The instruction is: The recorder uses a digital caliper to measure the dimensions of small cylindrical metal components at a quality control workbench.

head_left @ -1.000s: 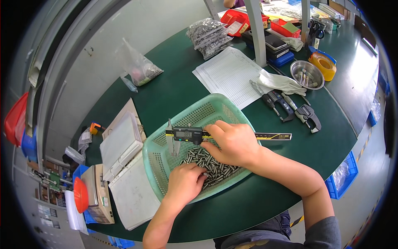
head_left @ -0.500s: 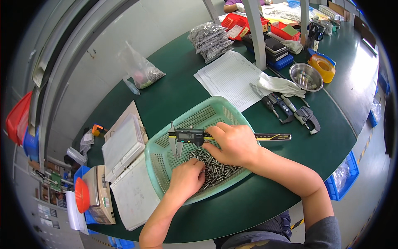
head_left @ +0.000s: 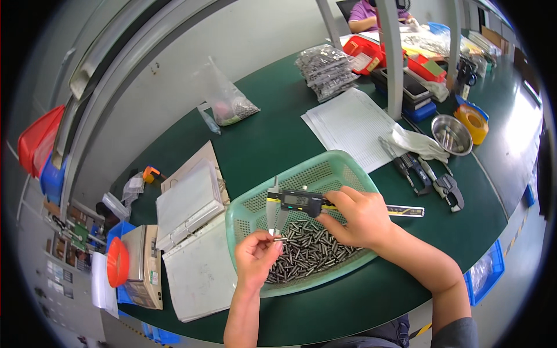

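Note:
My left hand (head_left: 254, 261) pinches a small metal pin (head_left: 281, 239) between thumb and fingertips, over the left side of a pale green plastic basket (head_left: 325, 282). A digital caliper (head_left: 297, 200) is gripped in my right hand (head_left: 364, 219), its beam sticking out to the right past the hand. The caliper's jaws point down just above the pin; whether they touch it I cannot tell. Many loose metal pins (head_left: 310, 252) lie heaped in the basket beneath both hands.
Left of the basket lies an open ring binder (head_left: 197, 284). Beyond it sit a bag of parts (head_left: 235, 110), stacked bags (head_left: 328, 72) and paper sheets (head_left: 348, 127). Micrometers (head_left: 447, 187), a white glove (head_left: 419, 144) and a steel bowl (head_left: 451, 136) are at right. A co-worker (head_left: 365, 17) sits far back.
My left hand has come up out of the heap with a pin pinched in it, close under the caliper jaws. The whole view has shifted, so the scene appears further right and lower.

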`<action>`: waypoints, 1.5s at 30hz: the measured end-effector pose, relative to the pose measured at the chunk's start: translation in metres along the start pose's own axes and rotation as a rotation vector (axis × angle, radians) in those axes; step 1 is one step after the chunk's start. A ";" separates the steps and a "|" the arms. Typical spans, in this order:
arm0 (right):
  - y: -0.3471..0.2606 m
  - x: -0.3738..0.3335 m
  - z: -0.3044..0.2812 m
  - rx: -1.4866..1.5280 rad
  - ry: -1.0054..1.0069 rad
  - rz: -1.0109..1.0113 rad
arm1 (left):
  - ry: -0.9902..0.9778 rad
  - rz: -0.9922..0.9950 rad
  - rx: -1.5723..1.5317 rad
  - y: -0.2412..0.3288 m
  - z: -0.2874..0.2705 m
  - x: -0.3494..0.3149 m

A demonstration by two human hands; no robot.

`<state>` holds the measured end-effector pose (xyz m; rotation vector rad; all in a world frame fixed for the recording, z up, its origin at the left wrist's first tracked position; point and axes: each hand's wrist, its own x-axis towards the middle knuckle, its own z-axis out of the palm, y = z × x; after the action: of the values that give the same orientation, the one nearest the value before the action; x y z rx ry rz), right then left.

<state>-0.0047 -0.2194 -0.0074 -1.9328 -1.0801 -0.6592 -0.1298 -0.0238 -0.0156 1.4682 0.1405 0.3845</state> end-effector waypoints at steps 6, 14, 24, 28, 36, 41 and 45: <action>-0.003 0.000 -0.002 -0.022 -0.078 0.004 | -0.057 0.074 -0.034 -0.004 -0.005 -0.001; -0.004 0.003 -0.004 -0.030 -0.161 0.023 | -0.085 0.074 -0.030 -0.002 -0.001 -0.001; -0.004 0.003 -0.008 -0.100 -0.109 -0.008 | -0.117 0.089 0.065 -0.002 0.000 0.001; -0.004 0.001 -0.003 -0.125 -0.090 0.005 | -0.009 0.022 0.041 -0.006 -0.003 -0.001; -0.002 0.001 -0.006 -0.143 -0.129 0.058 | 0.021 -0.062 -0.097 -0.002 -0.005 -0.001; -0.004 0.003 -0.007 -0.098 -0.183 -0.006 | -0.002 -0.121 -0.171 0.000 -0.008 -0.001; -0.004 0.004 -0.006 -0.093 -0.173 -0.028 | -0.036 -0.194 -0.230 0.001 -0.010 -0.001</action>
<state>-0.0070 -0.2215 0.0002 -2.0886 -1.2033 -0.5750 -0.1345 -0.0149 -0.0158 1.2220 0.2012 0.2083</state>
